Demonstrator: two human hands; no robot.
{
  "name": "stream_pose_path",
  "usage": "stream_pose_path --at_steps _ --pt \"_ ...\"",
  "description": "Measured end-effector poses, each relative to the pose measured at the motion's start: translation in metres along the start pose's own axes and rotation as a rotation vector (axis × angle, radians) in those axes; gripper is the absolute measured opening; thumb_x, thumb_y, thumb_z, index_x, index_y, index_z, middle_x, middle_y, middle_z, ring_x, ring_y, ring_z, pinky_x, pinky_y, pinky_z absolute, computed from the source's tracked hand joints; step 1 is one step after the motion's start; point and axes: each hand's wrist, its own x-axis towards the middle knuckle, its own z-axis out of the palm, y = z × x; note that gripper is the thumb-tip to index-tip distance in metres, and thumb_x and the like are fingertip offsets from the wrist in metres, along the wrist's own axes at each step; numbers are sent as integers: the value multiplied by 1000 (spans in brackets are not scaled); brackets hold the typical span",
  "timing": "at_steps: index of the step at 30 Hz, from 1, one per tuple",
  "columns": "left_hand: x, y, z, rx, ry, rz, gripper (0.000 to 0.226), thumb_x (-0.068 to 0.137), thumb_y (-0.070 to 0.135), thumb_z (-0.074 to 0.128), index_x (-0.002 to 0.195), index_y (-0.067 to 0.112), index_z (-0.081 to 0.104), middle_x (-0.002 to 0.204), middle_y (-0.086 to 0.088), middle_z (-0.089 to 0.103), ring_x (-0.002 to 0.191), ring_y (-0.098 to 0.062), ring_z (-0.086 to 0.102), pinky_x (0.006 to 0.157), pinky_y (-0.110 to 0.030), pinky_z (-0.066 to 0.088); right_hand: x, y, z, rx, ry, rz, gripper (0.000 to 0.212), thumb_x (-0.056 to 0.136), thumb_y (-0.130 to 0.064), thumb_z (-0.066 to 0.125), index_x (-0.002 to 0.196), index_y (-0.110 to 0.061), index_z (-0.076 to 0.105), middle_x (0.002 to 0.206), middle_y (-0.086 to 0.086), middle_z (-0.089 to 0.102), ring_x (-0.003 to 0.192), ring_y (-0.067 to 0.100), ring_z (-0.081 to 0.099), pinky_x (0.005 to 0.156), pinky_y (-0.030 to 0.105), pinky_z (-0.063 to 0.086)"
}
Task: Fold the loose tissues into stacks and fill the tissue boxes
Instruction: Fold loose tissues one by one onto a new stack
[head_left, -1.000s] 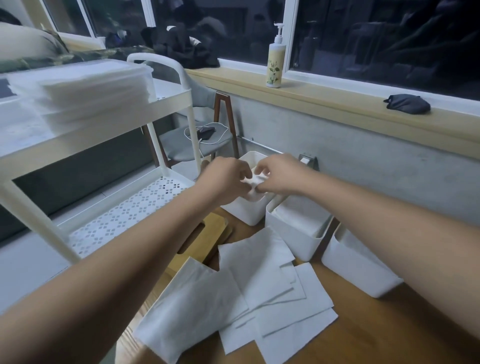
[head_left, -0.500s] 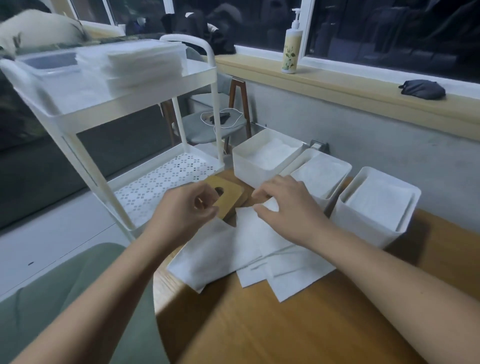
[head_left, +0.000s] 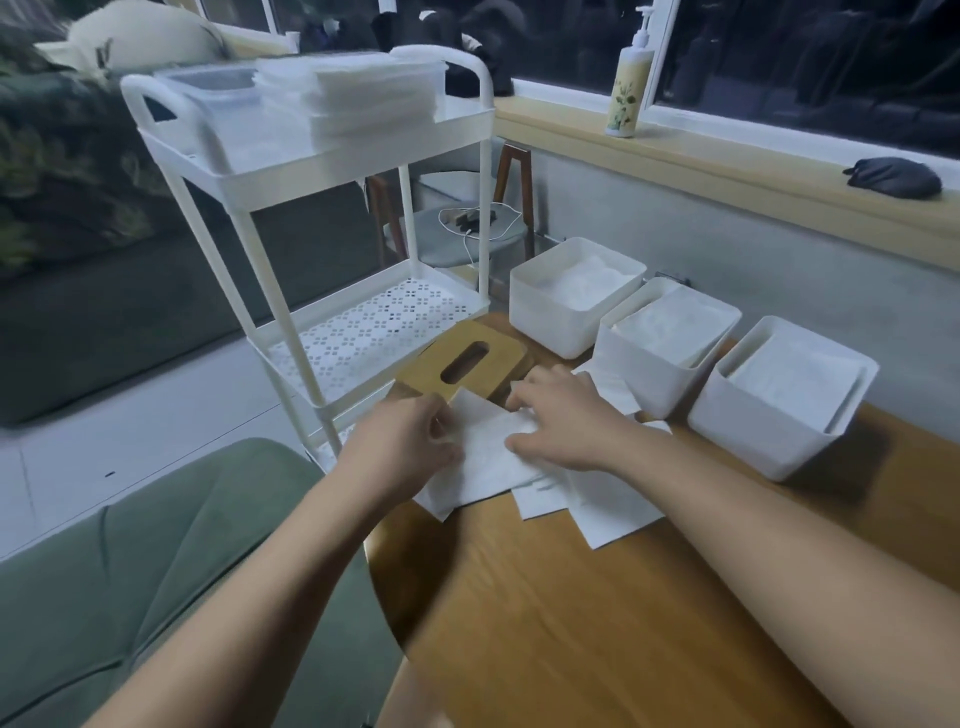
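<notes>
Here L hand pinches tissue edge — R hand flat on it.

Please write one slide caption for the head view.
Left hand pinches a loose tissue while right hand presses it on the wooden table near three white boxes.

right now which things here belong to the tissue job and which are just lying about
Job: loose tissues, three boxes, wooden lid, tissue stack on cart.
Lying about: pump bottle, dark cloth on sill, cable on chair.
</notes>
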Motion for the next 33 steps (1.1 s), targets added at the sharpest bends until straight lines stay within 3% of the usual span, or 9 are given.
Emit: stream_pose_path --at_steps 3,7,11,19,23,26,28,31,33 --pt "3 2 -1 1 -38 -15 15 89 35 76 101 31 70 98 12 65 90 -10 61 74 -34 57 5 -1 -4 8 -9 -11 31 87 -50 71 112 -35 61 116 -13 47 113 17 40 92 35 25" --pt "5 3 -2 -27 -16 -22 9 94 23 72 96 31 73 94 13 66 86 -5 61 61 -20 42 3 -2 -7 33 30 -47 19 88 -40 74 98 -36 58 108 -14 51 107 15 43 97 38 31" --pt "0 4 -7 -130 -88 -10 6 92 31 78 88 28 75 88 11 71 83 -7 65 59 -15 38 -5 1 -11 167 78 -58 10 92 -30 70 87 -32 62 98 -15 62 102 15 56 100 43 42" --pt "-12 3 -15 -259 -31 27 18 89 50 81 99 36 74 90 14 71 84 -2 64 66 -22 47 -21 -11 -35 314 112 -146 12 94 -24 73 89 -31 66 90 -13 69 93 4 63 80 31 52" --pt "-17 -1 -22 -295 -9 89 41 86 59 82 121 44 66 93 15 66 85 0 60 69 -23 45 -22 -23 -46 356 55 -220 10 95 -23 77 92 -29 70 90 -11 70 93 8 65 85 31 54" --pt "-20 -4 -27 -257 -4 129 20 90 58 78 102 42 74 102 16 61 89 -3 57 70 -26 42 -23 -33 -53 363 54 -261 9 95 -21 78 93 -28 71 89 -11 70 93 8 64 84 26 51" --pt "-22 -9 -30 -306 -9 117 16 92 56 77 89 40 75 100 14 65 88 -6 59 71 -32 49 -23 -37 -55 412 61 -248 12 94 -23 79 93 -30 69 88 -12 69 90 8 63 79 24 51" --pt "-23 -15 -33 -445 -18 47 21 93 52 79 84 33 77 90 7 72 80 -11 65 71 -42 55 -20 -35 -51 516 0 -151 13 93 -31 81 95 -33 68 91 -10 72 88 11 67 82 35 56" --pt "-24 -18 -32 -504 -25 -18 22 93 48 81 85 27 79 83 9 74 72 -5 65 63 -33 52 -17 -31 -43 563 -45 -104 9 95 -30 79 95 -29 70 93 -8 75 89 16 71 87 45 58"
